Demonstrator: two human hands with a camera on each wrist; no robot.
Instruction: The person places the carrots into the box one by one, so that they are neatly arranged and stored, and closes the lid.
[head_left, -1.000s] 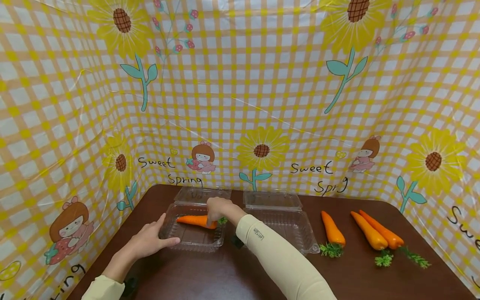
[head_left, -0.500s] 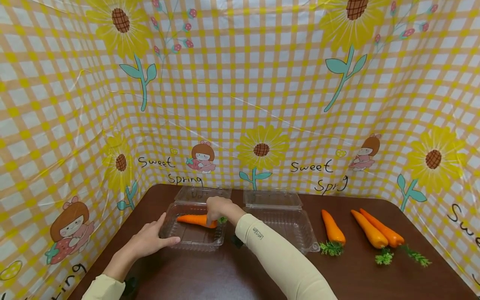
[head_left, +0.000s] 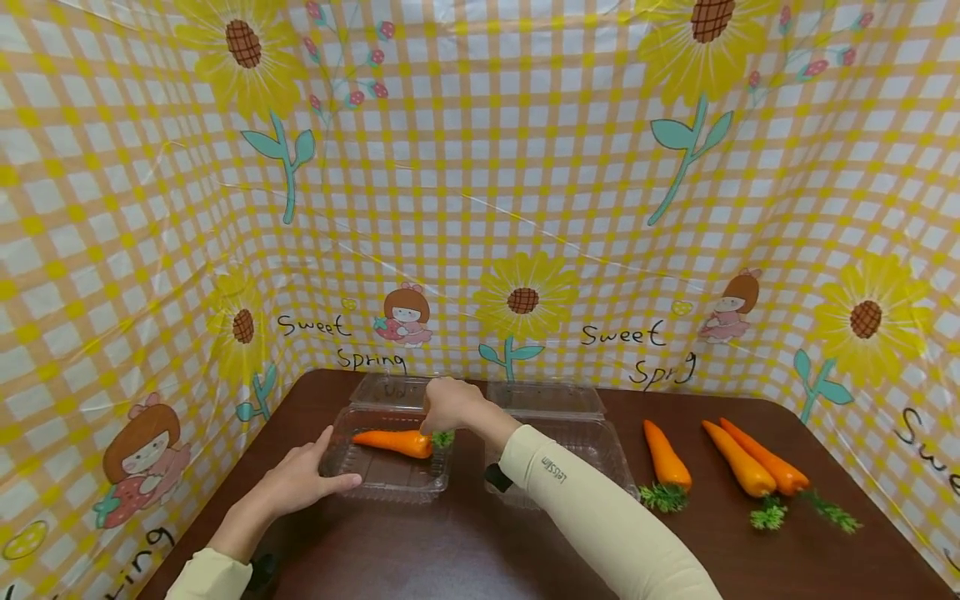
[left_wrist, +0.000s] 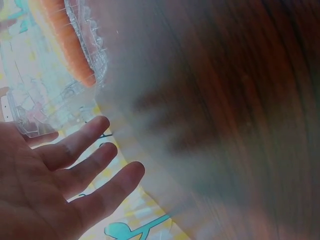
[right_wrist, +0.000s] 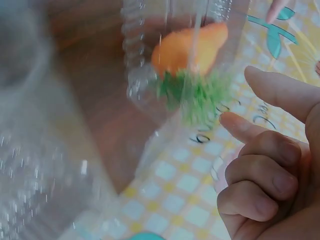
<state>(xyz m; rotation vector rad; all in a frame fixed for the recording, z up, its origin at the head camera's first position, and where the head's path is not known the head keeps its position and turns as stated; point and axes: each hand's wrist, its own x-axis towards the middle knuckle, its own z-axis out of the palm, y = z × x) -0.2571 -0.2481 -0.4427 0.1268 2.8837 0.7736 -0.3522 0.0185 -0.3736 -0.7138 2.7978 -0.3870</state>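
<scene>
An orange carrot (head_left: 390, 442) with a green leafy top lies across the bottom of the left clear plastic clamshell box (head_left: 397, 490), tip pointing left. My right hand (head_left: 453, 406) is over the box's right side, above the carrot's leafy end. In the right wrist view its thumb and index finger are spread apart with nothing between them, and the other fingers are curled in. My left hand (head_left: 296, 479) stays at the box's left side, fingers extended and thumb near the front left corner. The left wrist view shows the fingers (left_wrist: 90, 175) straight and holding nothing.
A second clear clamshell box (head_left: 600, 442) stands to the right, partly behind my right forearm; both lids are folded back. On the table's right side lie one carrot (head_left: 664, 454) and a pair of carrots (head_left: 738, 458) side by side. A patterned cloth (head_left: 480, 208) surrounds the table.
My right hand has let go of the carrot and moved up and to the right, leaving it in the left box. The left hand has stayed in place.
</scene>
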